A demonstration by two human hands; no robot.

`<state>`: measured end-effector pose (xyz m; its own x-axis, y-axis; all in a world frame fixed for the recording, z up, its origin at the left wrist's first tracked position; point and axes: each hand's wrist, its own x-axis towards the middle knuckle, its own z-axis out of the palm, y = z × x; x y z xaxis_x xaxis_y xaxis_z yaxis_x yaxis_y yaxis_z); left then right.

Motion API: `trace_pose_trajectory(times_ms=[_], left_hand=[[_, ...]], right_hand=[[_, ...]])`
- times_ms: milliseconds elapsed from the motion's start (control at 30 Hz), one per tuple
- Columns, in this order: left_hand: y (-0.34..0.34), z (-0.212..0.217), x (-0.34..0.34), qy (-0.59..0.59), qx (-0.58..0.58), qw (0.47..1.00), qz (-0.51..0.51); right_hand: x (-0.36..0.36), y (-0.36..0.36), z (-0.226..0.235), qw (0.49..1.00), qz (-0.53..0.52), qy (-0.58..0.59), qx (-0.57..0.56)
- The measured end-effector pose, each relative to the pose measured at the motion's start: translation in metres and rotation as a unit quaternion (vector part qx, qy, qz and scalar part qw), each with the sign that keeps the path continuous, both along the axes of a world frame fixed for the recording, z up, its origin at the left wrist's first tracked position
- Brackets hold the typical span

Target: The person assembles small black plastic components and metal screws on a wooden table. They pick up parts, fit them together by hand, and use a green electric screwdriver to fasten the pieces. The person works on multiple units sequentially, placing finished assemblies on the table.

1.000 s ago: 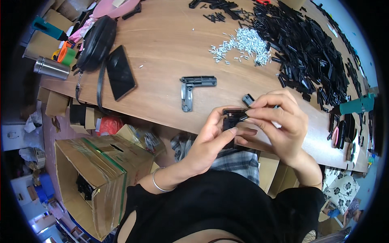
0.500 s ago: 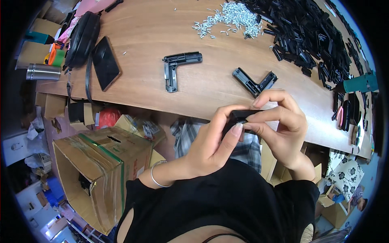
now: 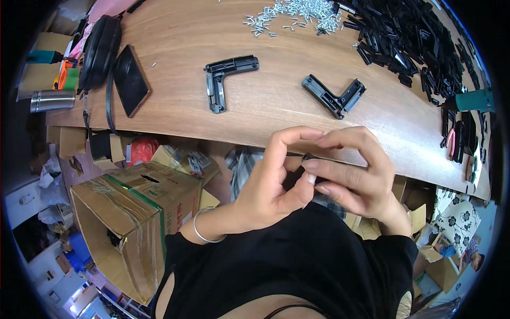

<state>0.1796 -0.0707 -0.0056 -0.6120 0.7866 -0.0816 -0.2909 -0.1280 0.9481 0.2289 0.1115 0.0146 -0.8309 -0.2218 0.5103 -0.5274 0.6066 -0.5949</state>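
Close in front of my chest, just past the table's near edge, my left hand [image 3: 279, 183] and my right hand [image 3: 358, 173] meet with fingers curled. Between their fingertips is a small black part [image 3: 307, 157], mostly hidden, so its kind cannot be made out. Beyond my hands, two black pistol-shaped shell halves lie on the table with their hollow insides up. One shell half [image 3: 231, 65] is left of centre; the other shell half [image 3: 323, 94] is closer to my right hand. Neither is being touched.
Small silver screws [image 3: 303, 13] are heaped at the back, beside a large pile of black parts [image 3: 398, 40]. Teal power drivers [image 3: 470, 101] and pink-handled pliers [image 3: 450, 141] are at right. A tablet [image 3: 130, 80], black bag [image 3: 101, 53] and steel cup [image 3: 52, 100] occupy the left; below stands a cardboard box [image 3: 143, 212].
My fingers have shifted around the black part, which shows less than before. My right hand has moved slightly left and lower. The view has moved a little, shifting the table things.
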Motion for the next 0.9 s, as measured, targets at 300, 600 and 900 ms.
trace_pose_trajectory(times_ms=[300,600,900], left_hand=[[-0.006,0.005,0.004,-0.099,-0.018,0.993,-0.069],[-0.004,-0.011,0.003,0.350,0.088,0.932,-0.040],[-0.009,-0.011,-0.025,0.225,-0.118,0.963,0.094]], right_hand=[[0.016,0.005,-0.008,0.979,0.046,-0.086,-0.177],[0.034,-0.016,-0.026,0.646,0.126,-0.406,-0.634],[0.006,0.025,-0.025,0.939,-0.301,-0.140,-0.091]])
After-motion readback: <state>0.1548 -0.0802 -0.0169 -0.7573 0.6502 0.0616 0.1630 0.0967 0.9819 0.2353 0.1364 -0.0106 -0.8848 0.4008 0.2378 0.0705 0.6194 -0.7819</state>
